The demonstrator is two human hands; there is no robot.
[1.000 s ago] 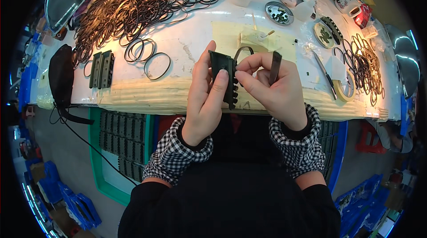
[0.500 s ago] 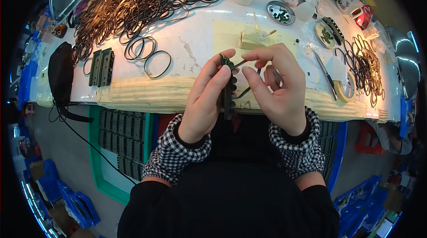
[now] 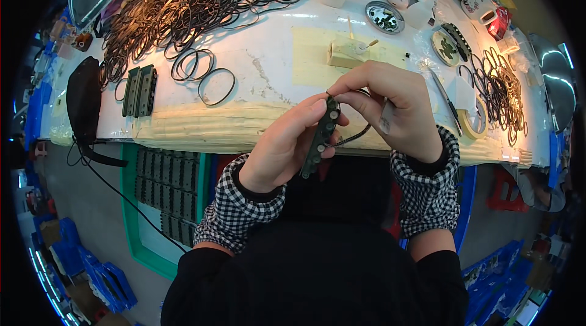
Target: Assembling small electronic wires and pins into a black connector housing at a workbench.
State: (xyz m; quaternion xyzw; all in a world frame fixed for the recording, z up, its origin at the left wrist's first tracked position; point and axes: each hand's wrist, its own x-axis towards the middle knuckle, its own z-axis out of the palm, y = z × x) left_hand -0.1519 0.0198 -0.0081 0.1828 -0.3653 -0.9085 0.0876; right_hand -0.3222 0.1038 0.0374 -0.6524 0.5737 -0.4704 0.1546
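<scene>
My left hand [image 3: 268,154] is closed around a narrow dark green strip [image 3: 317,148] with a row of round wheels along it, held tilted above the table's front edge. My right hand [image 3: 403,103] pinches thumb and forefinger at the strip's upper end, on a black loop band [image 3: 353,138]. The band bows out to the right of the strip and runs back to its middle, by the left fingertips. A pale, shiny patch shows against my right hand's curled fingers; what it is I cannot make out.
A large heap of black bands [image 3: 189,6] covers the table's back left. Two dark green pieces [image 3: 139,91] lie at left. A small beige block [image 3: 345,53], a dish of small parts [image 3: 384,18], a pen-like tool [image 3: 447,101] and a tape roll [image 3: 475,121] lie beyond and right.
The strip has tilted, its upper end moving right and its wheels turning into view. My right hand has come in over the top end, and the band now arcs wider to the right.
</scene>
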